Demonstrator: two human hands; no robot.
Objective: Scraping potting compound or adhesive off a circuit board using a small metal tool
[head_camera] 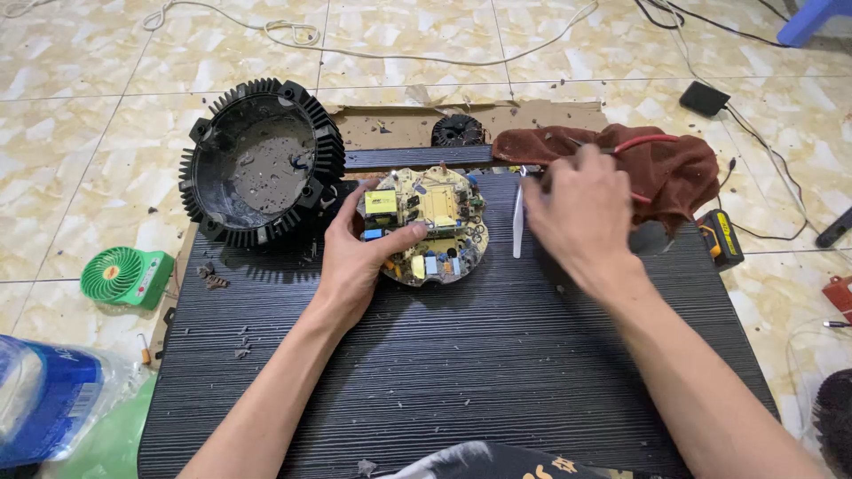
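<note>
Head view: the left hand [355, 257] grips the round circuit board [430, 226] by its left edge, thumb clamped across the top, on the dark ribbed counter [461, 372]. Right hand [577, 208] just right of the board, fingers curled together over a pale flat strip [517, 222]; whether they pinch it, can't tell. Black finned housing [262, 164] sits left, brown cloth [657, 168] behind

Round yellowish circuit board [432, 223] (crowded with a yellow transformer and small components) lies flat; just right of the black finned round metal housing [259, 162].
</note>
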